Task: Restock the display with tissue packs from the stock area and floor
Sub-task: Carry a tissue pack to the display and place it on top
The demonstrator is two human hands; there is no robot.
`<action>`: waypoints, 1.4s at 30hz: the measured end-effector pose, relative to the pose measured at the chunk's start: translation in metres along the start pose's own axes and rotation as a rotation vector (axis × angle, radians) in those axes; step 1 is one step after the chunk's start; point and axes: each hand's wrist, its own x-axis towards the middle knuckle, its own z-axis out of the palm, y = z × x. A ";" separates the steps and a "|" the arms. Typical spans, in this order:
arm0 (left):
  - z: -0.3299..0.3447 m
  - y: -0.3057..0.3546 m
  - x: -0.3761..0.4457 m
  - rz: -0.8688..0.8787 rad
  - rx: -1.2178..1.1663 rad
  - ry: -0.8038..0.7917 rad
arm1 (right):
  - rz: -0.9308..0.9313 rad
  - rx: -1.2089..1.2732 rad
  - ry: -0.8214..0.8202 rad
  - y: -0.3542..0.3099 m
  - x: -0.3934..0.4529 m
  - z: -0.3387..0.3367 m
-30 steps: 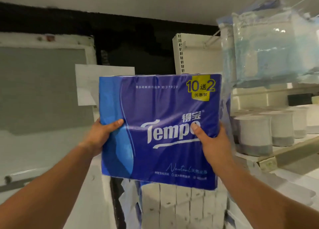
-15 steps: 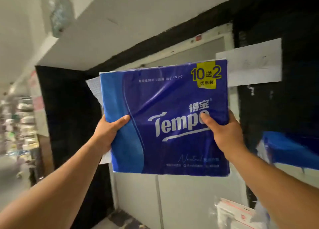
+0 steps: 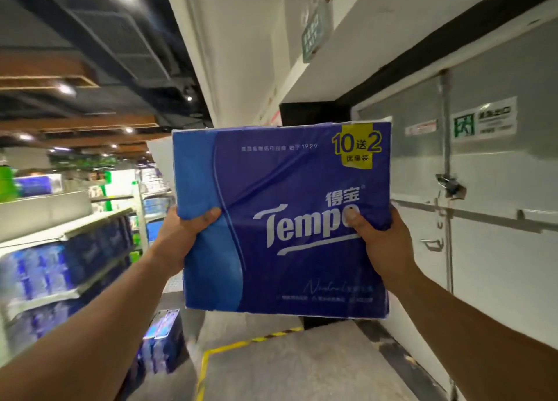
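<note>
Tissue pack (image 3: 283,219) gripped at both side edges by left hand (image 3: 184,237) and right hand (image 3: 377,243), thumbs on front. Two-sided hold best kept level until shelf (image 3: 72,231) at left is reached.

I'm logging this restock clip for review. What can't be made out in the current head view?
- Fingers of both hands: behind the Tempo pack.
- Shelf packs: blurred, brand unreadable.
- Small print on the pack: too small.
- Floor packs: partly behind the left arm.
</note>
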 end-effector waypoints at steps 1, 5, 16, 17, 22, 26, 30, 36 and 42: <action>-0.017 0.007 -0.014 -0.011 0.021 0.039 | 0.016 0.019 -0.032 0.000 -0.011 0.011; -0.073 0.043 -0.074 -0.032 0.132 0.196 | 0.082 0.079 -0.142 -0.002 -0.054 0.057; -0.111 0.143 -0.248 -0.024 0.372 0.567 | 0.160 0.218 -0.480 -0.041 -0.139 0.082; -0.107 0.151 -0.262 -0.027 0.376 0.585 | 0.175 0.231 -0.509 -0.044 -0.143 0.078; -0.078 0.173 -0.326 -0.042 0.371 0.663 | 0.164 0.257 -0.579 -0.051 -0.164 0.058; -0.068 0.181 -0.356 -0.053 0.391 0.717 | 0.170 0.265 -0.588 -0.054 -0.185 0.044; -0.076 0.180 -0.366 -0.052 0.383 0.758 | 0.170 0.255 -0.585 -0.058 -0.198 0.043; -0.092 0.178 -0.351 -0.053 0.388 0.736 | 0.158 0.252 -0.582 -0.062 -0.193 0.062; -0.116 0.152 -0.316 -0.078 0.365 0.708 | 0.161 0.255 -0.567 -0.036 -0.180 0.088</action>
